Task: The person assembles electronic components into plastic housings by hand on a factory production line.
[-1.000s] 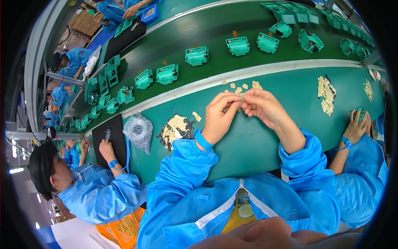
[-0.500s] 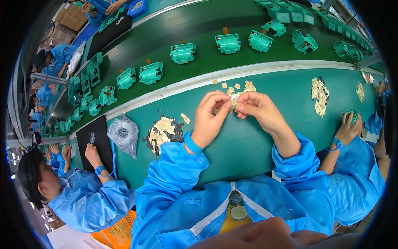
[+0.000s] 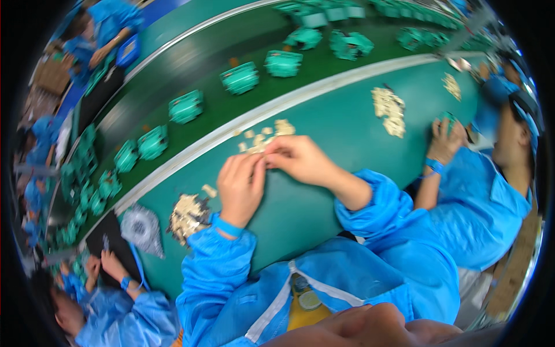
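My left hand (image 3: 240, 185) and my right hand (image 3: 300, 162) meet fingertip to fingertip over the green bench top. Both are closed in a pinch; whatever lies between the fingers is too small and blurred to make out. Just beyond the fingertips lie loose cream-coloured flat pieces (image 3: 283, 128), some spread singly and some bunched. Left of my left wrist is a heap of cream and black pieces (image 3: 188, 217), with one cream piece (image 3: 209, 191) apart from it.
Beyond a pale rail (image 3: 277, 107), green plastic housings (image 3: 240, 78) stand along a dark green belt. A clear bag of grey parts (image 3: 141, 228) sits at left by a black mat. Another cream pile (image 3: 388, 111) lies to the right. Co-workers in blue sit on both sides, one hand (image 3: 446, 141) holding a green part.
The view has swung, so the bench and belt appear shifted left and tilted. My hands stay together in a pinch near the loose cream pieces. The picture is more blurred now.
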The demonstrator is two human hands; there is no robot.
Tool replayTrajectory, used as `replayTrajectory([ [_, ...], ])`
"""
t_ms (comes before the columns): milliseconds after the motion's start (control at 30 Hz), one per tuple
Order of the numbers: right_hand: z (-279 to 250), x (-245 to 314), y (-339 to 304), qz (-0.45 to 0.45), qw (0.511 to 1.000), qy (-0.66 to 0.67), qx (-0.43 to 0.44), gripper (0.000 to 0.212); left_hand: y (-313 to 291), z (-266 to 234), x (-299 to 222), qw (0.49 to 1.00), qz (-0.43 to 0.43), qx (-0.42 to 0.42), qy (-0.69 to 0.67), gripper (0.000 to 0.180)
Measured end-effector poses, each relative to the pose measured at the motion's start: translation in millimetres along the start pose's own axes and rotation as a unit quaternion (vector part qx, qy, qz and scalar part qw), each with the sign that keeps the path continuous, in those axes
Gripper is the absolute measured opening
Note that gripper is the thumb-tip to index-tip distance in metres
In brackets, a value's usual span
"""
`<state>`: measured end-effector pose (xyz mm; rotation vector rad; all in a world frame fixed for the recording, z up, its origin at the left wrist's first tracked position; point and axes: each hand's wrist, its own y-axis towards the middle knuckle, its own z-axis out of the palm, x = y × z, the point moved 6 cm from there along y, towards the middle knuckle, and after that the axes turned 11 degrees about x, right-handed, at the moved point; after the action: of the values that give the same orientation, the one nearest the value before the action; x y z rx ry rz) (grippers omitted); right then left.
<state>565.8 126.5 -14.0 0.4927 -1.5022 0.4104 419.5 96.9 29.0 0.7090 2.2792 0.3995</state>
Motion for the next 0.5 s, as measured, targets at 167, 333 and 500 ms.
replayTrajectory([
  [167,-24,29,-12,-0.109,0.958,-0.264,-0.029,0.009,17,24,-25,0.997,0.035,0.014,0.072,0.012],
  [333,-33,26,-21,-0.098,0.955,-0.278,-0.038,0.008,22,33,-33,0.994,0.009,0.024,0.105,0.010],
  [500,-29,24,-20,-0.090,0.960,-0.262,-0.032,0.009,18,31,-33,0.994,-0.003,0.019,0.107,0.009],
])
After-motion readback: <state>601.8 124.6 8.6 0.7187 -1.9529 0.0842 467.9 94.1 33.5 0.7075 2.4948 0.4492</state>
